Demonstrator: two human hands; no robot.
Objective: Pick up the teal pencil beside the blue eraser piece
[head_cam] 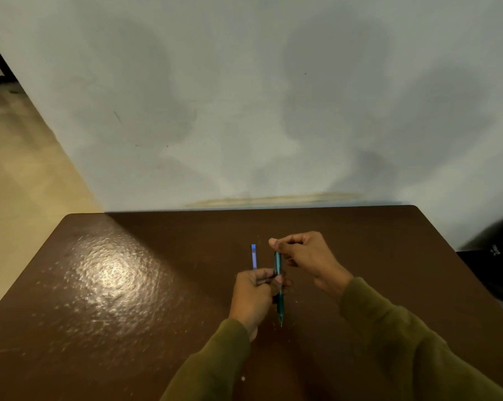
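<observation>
Both hands are working above the dark brown glossy tabletop, over its middle and a little toward the wall side.

The left hand is curling its fingers round two things at once: a slim teal translucent plastic pen and a thin blue strip-like piece, possibly a refill or a cap; too small to tell which. The blue piece is sticking up out of the fist toward the wall.

The pen's long axis is running nearly straight away from the person, its pointed tip hanging below the left hand toward the near edge of the tabletop, its blunt end reaching up to the right hand.

The right hand is pinching that upper end, thumb and forefinger closed together on it, the other fingers curled in. It is sitting farther over the tabletop than the left hand and slightly to the right of it.

So the pen is bridging the two hands, gripped at mid-barrel by the left and at the top by the right. The blue piece is lying parallel to the pen, just to its left, apart from the right hand.

Olive-green sleeves are covering both forearms.
</observation>
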